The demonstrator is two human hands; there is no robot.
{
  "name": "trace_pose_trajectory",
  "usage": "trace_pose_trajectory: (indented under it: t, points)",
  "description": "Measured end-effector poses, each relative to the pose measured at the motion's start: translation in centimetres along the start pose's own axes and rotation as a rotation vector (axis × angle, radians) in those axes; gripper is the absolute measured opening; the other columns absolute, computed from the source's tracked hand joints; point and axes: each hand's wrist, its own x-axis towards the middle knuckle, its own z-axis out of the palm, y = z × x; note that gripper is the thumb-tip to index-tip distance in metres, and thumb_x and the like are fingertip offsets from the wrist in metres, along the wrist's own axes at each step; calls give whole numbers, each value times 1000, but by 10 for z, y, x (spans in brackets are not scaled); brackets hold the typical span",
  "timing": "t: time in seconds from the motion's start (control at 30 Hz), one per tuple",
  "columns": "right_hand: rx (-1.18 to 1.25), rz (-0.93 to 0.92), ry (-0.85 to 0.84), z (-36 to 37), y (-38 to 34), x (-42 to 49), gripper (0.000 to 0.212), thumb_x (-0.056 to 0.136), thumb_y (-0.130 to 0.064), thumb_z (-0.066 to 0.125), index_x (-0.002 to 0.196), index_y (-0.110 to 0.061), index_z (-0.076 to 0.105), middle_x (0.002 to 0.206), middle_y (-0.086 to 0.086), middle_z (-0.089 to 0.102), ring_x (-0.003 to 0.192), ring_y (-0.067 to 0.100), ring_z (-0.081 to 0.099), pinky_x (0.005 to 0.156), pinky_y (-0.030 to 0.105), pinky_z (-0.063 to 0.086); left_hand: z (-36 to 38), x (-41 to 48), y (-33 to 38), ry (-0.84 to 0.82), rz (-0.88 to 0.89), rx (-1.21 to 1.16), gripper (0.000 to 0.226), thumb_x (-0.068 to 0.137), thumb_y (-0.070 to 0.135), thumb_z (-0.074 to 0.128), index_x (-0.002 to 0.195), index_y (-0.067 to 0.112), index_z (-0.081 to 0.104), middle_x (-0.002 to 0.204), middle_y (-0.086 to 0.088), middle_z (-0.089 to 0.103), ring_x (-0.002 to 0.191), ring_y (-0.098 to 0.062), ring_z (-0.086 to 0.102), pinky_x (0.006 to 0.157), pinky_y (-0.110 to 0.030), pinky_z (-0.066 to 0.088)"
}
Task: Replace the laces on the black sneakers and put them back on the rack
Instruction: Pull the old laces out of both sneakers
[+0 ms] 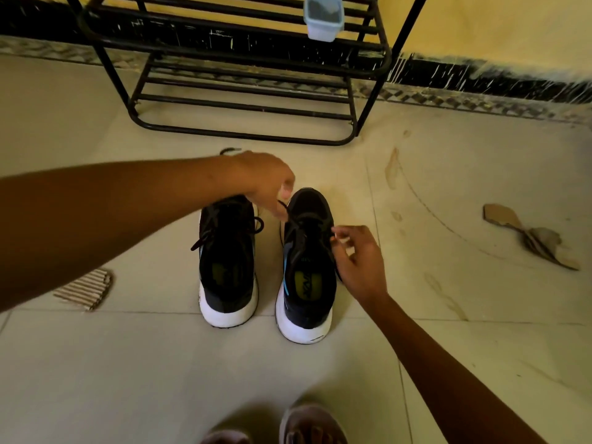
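Two black sneakers with white soles stand side by side on the tiled floor, heels toward me: the left sneaker [228,261] and the right sneaker [306,267]. My left hand [267,182] reaches over the left shoe and pinches a dark lace end [285,209] rising from the right sneaker. My right hand [358,261] sits at the right side of that shoe, thumb and forefinger pinched at its lace area. The left sneaker's laces [205,237] hang loose. The black metal shoe rack [243,100] stands just beyond.
A small pale plastic container [323,17] sits on an upper rack shelf. Corrugated cardboard [86,288] lies left of the shoes, a torn cardboard scrap [528,233] to the right. A dark lace loop [229,151] lies behind my left wrist. My feet [307,424] are at the bottom edge.
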Motion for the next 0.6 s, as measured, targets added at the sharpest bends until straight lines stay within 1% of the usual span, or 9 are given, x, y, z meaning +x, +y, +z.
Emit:
trace_pose_trajectory:
  t: [0.1,0.17,0.2,0.27,0.33,0.4,0.47,0.53,0.6]
  points:
    - [-125,-90,-190,0,3,14,43,88,-10,52,131,-15,53,127,4,58,109,26,51,88,30,42,20,2,25,22,37,-155,51,80,61,57,92,12,63,88,-3,66,82,-18,60,69,-27,42]
    - [-167,-119,-246,0,2,19,44,88,-6,55,131,-16,54,121,3,63,108,25,51,85,25,40,32,3,39,-88,-7,-290,55,83,62,51,80,8,63,68,-4,65,61,-15,62,58,-22,47]
    - [-188,-130,-239,-1,2,21,41,87,-6,57,127,-17,58,114,3,67,103,24,54,81,24,40,40,3,44,-171,-41,-372,53,86,59,50,76,8,60,67,-5,66,53,-13,61,55,-21,50]
    - [-196,-122,-201,-4,-2,21,35,84,-9,61,117,-17,65,100,-1,70,95,20,57,75,22,42,55,3,50,-289,-112,-504,46,91,51,49,78,6,55,75,-9,69,46,-11,59,54,-21,53]
    - [-116,-93,-167,-8,-7,16,25,81,-11,64,104,-17,70,81,-9,67,83,14,60,72,22,46,67,3,52,-302,-154,-600,44,95,43,46,87,1,58,76,-10,69,42,-9,59,52,-19,52]
    - [8,-41,-201,-13,-12,12,13,84,-11,63,92,-19,70,63,-16,63,63,5,60,64,16,46,71,1,52,-301,-186,-697,41,97,34,43,95,-4,60,81,-14,71,47,-11,61,51,-17,51]
    - [36,23,-310,-15,-16,8,15,90,-9,54,95,-20,64,50,-11,59,48,1,57,55,9,43,70,-1,52,-295,-207,-755,33,98,25,41,91,-3,58,86,-18,71,54,-14,62,53,-16,50]
    - [-88,83,-404,-14,-15,9,15,93,-10,49,102,-19,55,48,-8,58,44,1,54,52,9,40,69,-3,52,-283,-220,-802,27,98,21,41,86,0,54,86,-20,71,57,-15,63,53,-17,51]
    - [-197,137,-393,-12,-13,13,14,92,-17,53,107,-18,53,53,-8,60,46,2,52,54,16,42,67,-3,52,-288,-231,-838,24,98,18,40,84,2,51,82,-18,70,57,-15,64,54,-18,53]
